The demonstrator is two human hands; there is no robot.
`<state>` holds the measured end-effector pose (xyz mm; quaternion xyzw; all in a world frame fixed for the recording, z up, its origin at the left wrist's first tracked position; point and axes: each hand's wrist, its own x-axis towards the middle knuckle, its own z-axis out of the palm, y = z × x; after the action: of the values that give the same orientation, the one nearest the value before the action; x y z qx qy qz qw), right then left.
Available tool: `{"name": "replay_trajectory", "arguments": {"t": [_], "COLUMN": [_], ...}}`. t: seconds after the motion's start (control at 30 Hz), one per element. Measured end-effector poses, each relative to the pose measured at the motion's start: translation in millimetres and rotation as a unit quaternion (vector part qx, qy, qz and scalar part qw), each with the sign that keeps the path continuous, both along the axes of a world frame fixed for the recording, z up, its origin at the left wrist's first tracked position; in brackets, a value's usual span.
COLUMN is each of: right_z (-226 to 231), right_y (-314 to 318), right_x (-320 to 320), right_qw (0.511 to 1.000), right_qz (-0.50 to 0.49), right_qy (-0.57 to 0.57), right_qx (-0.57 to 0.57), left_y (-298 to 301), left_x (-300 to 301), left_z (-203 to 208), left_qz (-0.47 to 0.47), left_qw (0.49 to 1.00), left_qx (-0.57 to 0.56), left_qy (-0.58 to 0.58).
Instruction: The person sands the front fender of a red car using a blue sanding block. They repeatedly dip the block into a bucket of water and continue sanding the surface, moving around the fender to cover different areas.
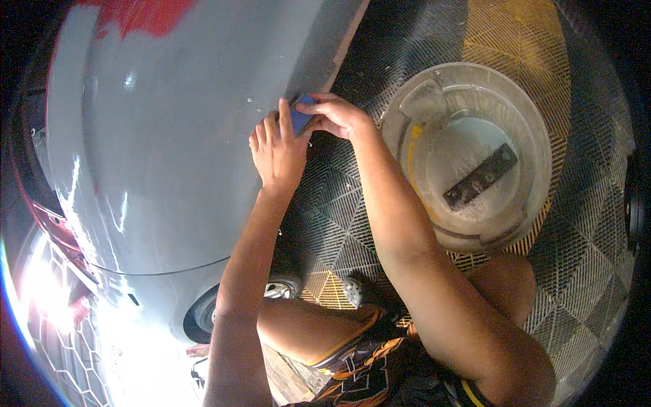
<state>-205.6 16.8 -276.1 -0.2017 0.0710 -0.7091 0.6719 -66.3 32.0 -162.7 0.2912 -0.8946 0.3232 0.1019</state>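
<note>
A grey-coated car body panel [183,136] with patches of red paint fills the left side of the view. At its lower edge, my right hand [336,115] grips a small blue block [303,115], which looks like a sanding block, between thumb and fingers. My left hand [279,152] lies on the panel just left of the block, fingers stretched out and spread. Its index finger runs along the block's side, and its thumb is hidden. Wet-looking spots dot the panel near my fingertips.
On the right stands a round bucket [400,129] holding cloudy water and a dark flat bar [481,176] with holes. Black and yellow grid floor tiles [515,30] lie underneath. A car wheel [203,315] shows at lower left, beside bright glare. My bent legs are below.
</note>
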Motion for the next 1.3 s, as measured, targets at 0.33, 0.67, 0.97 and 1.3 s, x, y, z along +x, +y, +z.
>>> {"name": "replay_trajectory", "arguments": {"t": [0.33,0.67,0.97,1.3], "right_z": [3,-16,-22,-25], "right_y": [-6,-22,-28,-39], "right_x": [14,2,-13,-4], "right_qw": [0.999,0.92,0.878,0.892], "right_qz": [-0.014,-0.179,-0.225,-0.207], "right_qy": [-0.051,-0.259,-0.268,-0.248], "right_qx": [0.011,0.234,0.328,0.316], "left_y": [-18,-28,-104,-105], "left_x": [23,87,-122,-91], "left_z": [7,-14,76,59], "left_qz": [-0.085,-0.035,-0.092,-0.158], "left_qw": [0.99,0.98,0.969,0.949], "left_qx": [-0.099,-0.186,-0.226,-0.243], "left_qy": [-0.062,-0.056,-0.043,-0.127]}}
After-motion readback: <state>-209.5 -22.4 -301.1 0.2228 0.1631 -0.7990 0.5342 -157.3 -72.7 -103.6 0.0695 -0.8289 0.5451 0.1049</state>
